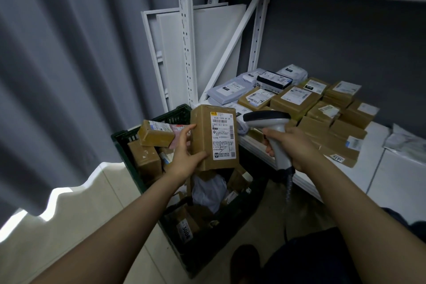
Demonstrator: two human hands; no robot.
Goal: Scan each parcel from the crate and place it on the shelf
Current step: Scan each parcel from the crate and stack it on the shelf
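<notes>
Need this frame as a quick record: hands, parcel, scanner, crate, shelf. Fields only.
left hand: grips brown parcel upright, label toward camera
right hand: holds scanner by its handle, head aimed toward the label
crate: dark green, on the floor, more parcels inside
shelf: white, carries boxes and grey mailers
stage: apparently scanning, parcel not yet shelved

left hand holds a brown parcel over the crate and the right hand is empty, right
No: the right hand is not empty, it grips the scanner, as the head view shows. The left hand does hold the brown parcel over the crate.
</notes>
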